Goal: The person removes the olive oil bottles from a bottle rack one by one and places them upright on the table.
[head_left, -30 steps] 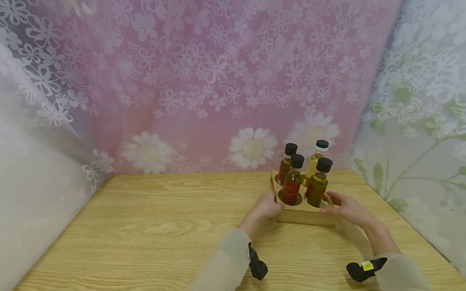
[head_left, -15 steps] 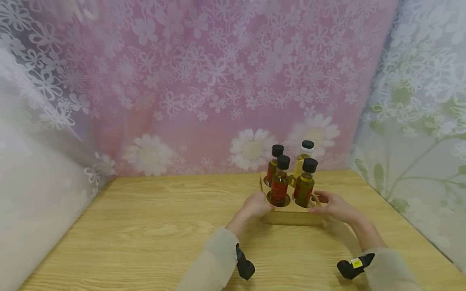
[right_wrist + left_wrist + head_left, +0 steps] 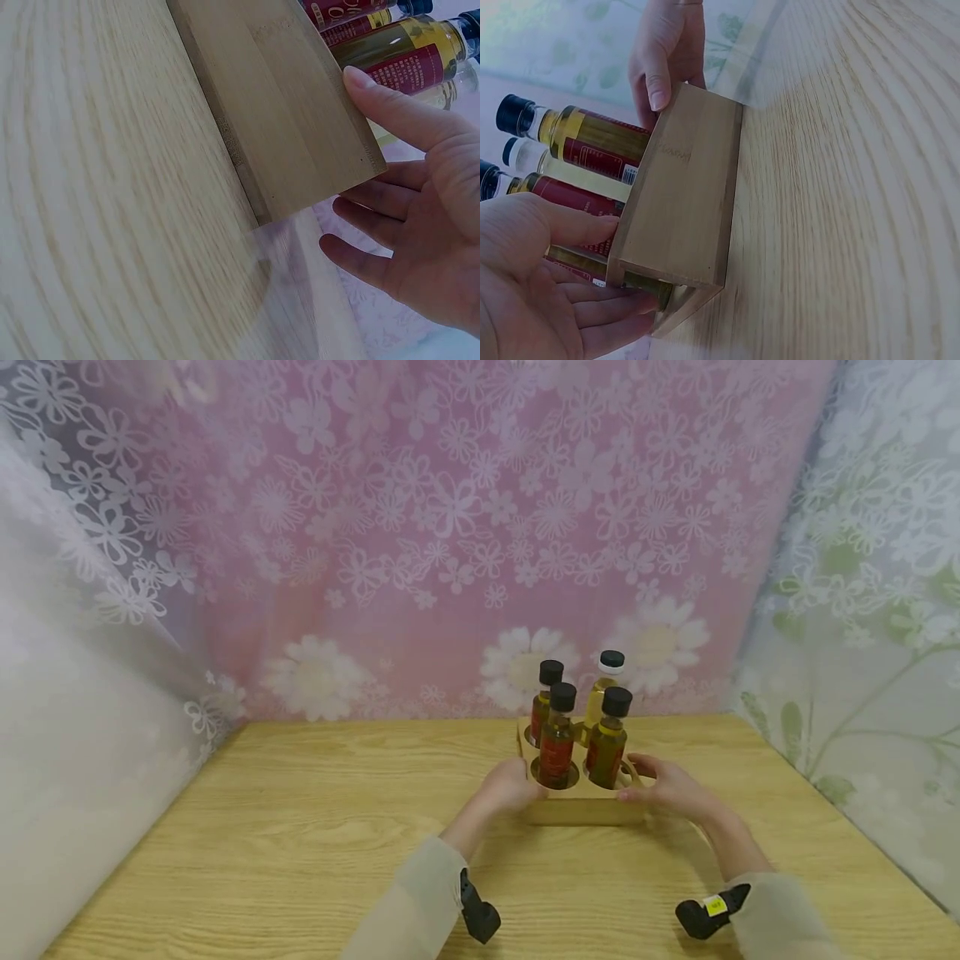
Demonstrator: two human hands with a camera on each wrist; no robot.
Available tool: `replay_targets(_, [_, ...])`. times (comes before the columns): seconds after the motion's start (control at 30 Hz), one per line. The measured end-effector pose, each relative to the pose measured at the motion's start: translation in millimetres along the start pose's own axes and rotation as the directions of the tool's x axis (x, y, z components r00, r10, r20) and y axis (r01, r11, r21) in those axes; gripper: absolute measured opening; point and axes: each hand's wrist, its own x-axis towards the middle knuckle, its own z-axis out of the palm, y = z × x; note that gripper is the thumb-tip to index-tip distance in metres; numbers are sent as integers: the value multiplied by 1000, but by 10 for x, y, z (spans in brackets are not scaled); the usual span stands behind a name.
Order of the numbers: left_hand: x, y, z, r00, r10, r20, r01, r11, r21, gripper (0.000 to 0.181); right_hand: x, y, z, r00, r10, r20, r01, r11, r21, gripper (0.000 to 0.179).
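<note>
A wooden bottle rack [image 3: 587, 812] stands on the right half of the table, with round holes in its top board. Several small oil bottles sit upright in it: dark-capped ones with red labels, such as the front left bottle [image 3: 557, 752] and front right bottle [image 3: 606, 752], and a pale yellow bottle [image 3: 595, 702] with a white-ringed cap behind. My left hand [image 3: 510, 787] grips the rack's left end, thumb over the top board's edge, fingers at the open side [image 3: 641, 279]. At the opposite end my right hand [image 3: 667, 789] holds on, its thumb [image 3: 364, 81] along the top edge.
The wood-grain table [image 3: 300, 827] stretches far to the left of the rack. A pink flowered curtain [image 3: 420, 568] hangs along the back edge, with pale curtains at the left [image 3: 82, 710] and right [image 3: 877, 635]. A black camera sits on each wrist.
Both hands and the rack with its bottles have moved left across the table, staying near the back. The grip on each end looks the same, and the bottles stay in their holes.
</note>
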Motion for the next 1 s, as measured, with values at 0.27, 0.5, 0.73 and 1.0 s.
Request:
replay_targets(0.27, [-90,-84,-47,1000,-27,-9,26,998,-61,38,35,-79,95,1000,11,-9,-11,1000,-19,86])
replay_targets(0.5, [-118,-115,-122,1000,-4,-8,3,999,-40,31,73,-130,127,1000,24,-10,-24,1000,-5,87])
replay_targets(0.73, [-116,-111,-158,1000,-6,-2,6,1000,-29,32,77,-168,127,1000,-10,10,10,1000,2,82])
replay_targets(1.0, [-131,-131,-164,1000,-15,-18,16,1000,18,65,32,-141,123,999,4,46,-9,994,107,85])
